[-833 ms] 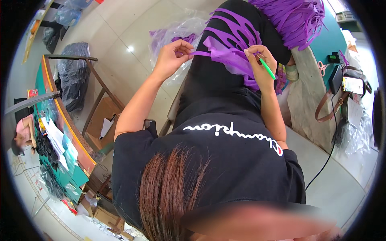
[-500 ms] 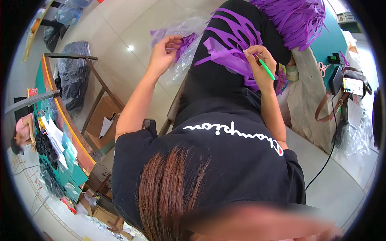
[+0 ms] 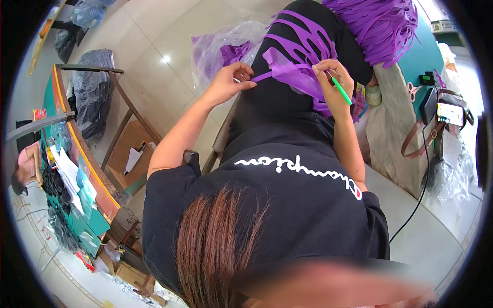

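1. Count: two hands, one green tool (image 3: 341, 91), one clear bag (image 3: 204, 66), one scissors (image 3: 412, 91); purple cloth (image 3: 295, 76) lay across the thigh (layers too tangled to count).
2. Right hand (image 3: 336, 84) was clamped on the tool, over the cloth. Left hand (image 3: 233, 82) had fingertips at the strip's end; couldn't tell if closed.
3. Versus half a second earlier: left hand back from the bag; right stayed put.
4. Left hand sat at the thigh's left edge, tiled floor (image 3: 169, 92) beyond.
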Tool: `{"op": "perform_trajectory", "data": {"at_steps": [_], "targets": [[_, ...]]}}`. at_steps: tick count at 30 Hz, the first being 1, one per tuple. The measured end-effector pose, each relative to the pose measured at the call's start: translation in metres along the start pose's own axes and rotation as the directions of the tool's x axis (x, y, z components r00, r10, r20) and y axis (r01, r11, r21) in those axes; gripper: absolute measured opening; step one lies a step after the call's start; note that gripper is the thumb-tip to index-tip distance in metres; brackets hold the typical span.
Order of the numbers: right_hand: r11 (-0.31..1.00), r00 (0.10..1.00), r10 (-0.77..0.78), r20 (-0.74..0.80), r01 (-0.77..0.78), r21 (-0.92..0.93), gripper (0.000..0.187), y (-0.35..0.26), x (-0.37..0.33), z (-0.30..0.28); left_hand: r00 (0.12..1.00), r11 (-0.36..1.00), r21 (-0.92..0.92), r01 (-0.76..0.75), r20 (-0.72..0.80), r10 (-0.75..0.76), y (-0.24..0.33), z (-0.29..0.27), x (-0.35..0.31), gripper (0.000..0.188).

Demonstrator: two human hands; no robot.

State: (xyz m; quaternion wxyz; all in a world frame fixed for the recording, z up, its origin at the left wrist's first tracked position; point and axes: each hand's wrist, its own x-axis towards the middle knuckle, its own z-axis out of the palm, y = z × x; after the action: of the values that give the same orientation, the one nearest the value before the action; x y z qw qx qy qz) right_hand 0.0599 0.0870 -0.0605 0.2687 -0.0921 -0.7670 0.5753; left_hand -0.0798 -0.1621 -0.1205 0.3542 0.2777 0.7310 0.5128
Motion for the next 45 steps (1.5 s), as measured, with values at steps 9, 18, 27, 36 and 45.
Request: {"op": "perform_trajectory", "data": {"at_steps": [9,18,27,36,45], "targets": [[0.995,0.995,0.078,-0.063,-0.081,-0.051,0.008,-0.002,-0.004,-0.016,0.992,0.774,-0.634,-0.006,-0.103,-0.077,0.028,-0.013,-0.011,0.013],[0.997,0.998,0.046,-0.049,-0.043,0.067,0.01,-0.013,-0.007,-0.011,0.948,0.746,-0.602,-0.283,-0.294,0.122,0.103,-0.002,-0.013,0.015],[0.999,0.999,-0.022,0.035,0.02,0.043,0.012,-0.02,-0.011,-0.015,0.898,0.799,-0.481,-0.361,-0.41,0.159,0.125,0.011,-0.013,0.03],[0.812,0.912,-0.235,0.335,0.374,-0.447,0.025,0.0,-0.042,-0.011,0.83,0.847,-0.422,-0.322,-0.556,0.039,0.066,-0.023,0.028,0.031],[0.998,0.98,0.057,0.191,-0.051,-0.033,0.031,-0.058,-0.059,-0.05,0.73,0.706,0.432,-0.561,-0.145,0.668,0.105,0.033,0.03,0.045]]}}
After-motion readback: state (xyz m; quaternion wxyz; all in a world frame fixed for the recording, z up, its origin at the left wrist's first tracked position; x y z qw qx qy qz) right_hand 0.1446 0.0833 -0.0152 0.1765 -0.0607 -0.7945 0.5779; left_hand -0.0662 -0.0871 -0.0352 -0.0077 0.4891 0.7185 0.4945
